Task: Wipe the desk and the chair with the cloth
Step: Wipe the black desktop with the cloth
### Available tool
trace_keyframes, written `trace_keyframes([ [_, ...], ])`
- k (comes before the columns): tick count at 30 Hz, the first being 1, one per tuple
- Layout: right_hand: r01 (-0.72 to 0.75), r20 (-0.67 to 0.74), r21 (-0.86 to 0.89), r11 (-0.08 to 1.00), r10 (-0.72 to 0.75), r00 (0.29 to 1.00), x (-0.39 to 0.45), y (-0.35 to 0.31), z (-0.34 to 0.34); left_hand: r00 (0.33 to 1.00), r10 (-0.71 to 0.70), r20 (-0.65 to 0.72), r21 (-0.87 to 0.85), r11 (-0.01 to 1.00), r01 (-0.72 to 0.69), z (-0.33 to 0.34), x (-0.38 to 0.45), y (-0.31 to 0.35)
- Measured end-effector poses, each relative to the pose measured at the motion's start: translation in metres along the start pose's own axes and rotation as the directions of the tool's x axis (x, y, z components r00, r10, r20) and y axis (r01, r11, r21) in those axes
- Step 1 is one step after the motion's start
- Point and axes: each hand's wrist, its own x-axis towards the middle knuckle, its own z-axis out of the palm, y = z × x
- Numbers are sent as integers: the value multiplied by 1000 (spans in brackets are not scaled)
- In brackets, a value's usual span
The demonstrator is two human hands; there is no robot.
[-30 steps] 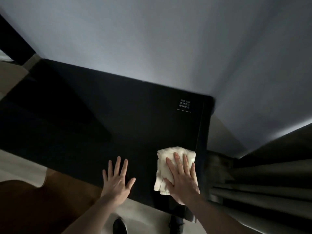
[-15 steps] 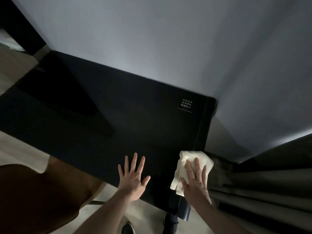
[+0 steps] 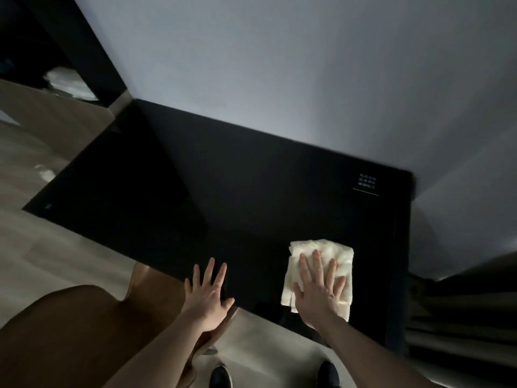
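Observation:
A black desk [image 3: 237, 191] stands against a pale wall. Near its front right corner lies a folded white cloth [image 3: 333, 253]. My right hand [image 3: 320, 289] presses flat on the cloth with fingers spread. My left hand [image 3: 208, 298] rests flat on the desk's front edge, fingers apart and holding nothing. A brown wooden chair [image 3: 70, 331] stands at the lower left, its back reaching up to the desk edge under my left arm.
A small white printed label [image 3: 367, 184] sits at the desk's far right corner. Dark folded curtains [image 3: 461, 317] hang to the right of the desk. Pale floor [image 3: 56, 253] lies to the left. My dark shoes [image 3: 221, 376] show below the desk edge.
My right hand has slid the cloth from the desk's right edge back leftward onto the top. The view has shifted right, so the desk and chair show more fully.

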Motion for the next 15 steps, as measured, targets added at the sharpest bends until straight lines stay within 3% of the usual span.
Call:
trace_keyframes([
  [6, -128, 0, -35, 991, 128, 992, -17, 15, -6, 993, 117, -5, 70, 991, -116, -12, 2, -52],
  [10, -211, 53, -20, 977, 212, 976, -9, 13, 2, 995, 98, 6, -5, 995, -98, -21, 11, -49],
  [15, -284, -15, 106, 953, 287, 958, 17, -14, 7, 998, 57, -9, -14, 998, -57, -32, 22, -51],
])
